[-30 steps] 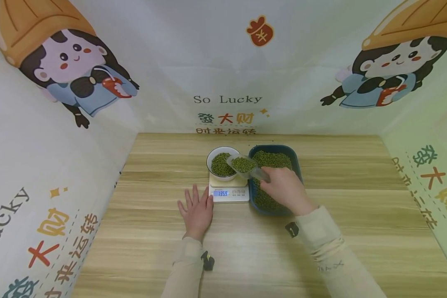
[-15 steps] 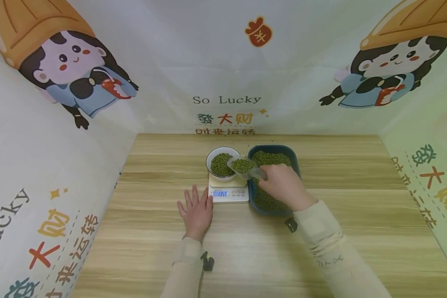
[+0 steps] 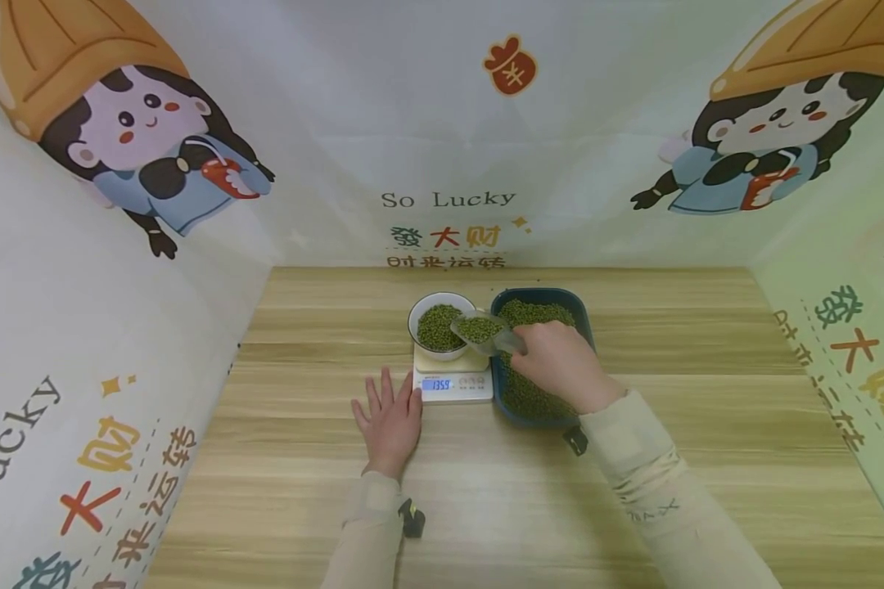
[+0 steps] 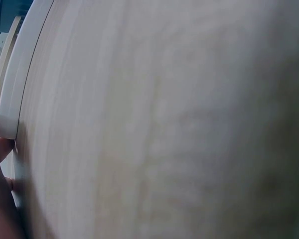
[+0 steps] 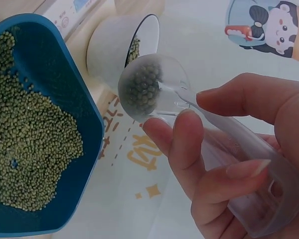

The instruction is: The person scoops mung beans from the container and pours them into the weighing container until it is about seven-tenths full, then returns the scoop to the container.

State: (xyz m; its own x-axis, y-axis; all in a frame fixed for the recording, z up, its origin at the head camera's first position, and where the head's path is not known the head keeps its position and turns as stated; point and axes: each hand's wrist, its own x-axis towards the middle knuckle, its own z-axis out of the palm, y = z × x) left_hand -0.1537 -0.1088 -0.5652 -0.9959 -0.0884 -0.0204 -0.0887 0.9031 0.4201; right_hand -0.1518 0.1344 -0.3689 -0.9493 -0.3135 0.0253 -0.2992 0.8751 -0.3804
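A clear plastic scoop [image 3: 480,329] full of green mung beans is held by its handle in my right hand [image 3: 560,364], its front edge over the right rim of a white bowl [image 3: 442,353]. In the right wrist view the fingers and thumb curl around the scoop's handle [image 5: 244,144]. Mung beans [image 3: 439,327] partly fill the bowl, which stands on a white kitchen scale [image 3: 479,391]; the display seems to read 135.9. My left hand [image 3: 393,425] lies flat with fingers spread on the table, its thumb side touching the scale's front left corner.
A dark blue tub [image 3: 588,315] of mung beans stands right of the scale, beneath my right hand. A few stray beans lie behind it on the wooden table [image 3: 339,327]. Printed cloth walls [image 3: 597,164] enclose the table's back and sides.
Hardly anything differs. The scoop and right hand shift very slightly; the left hand, bowl and scale stay put, and the display looks unchanged.
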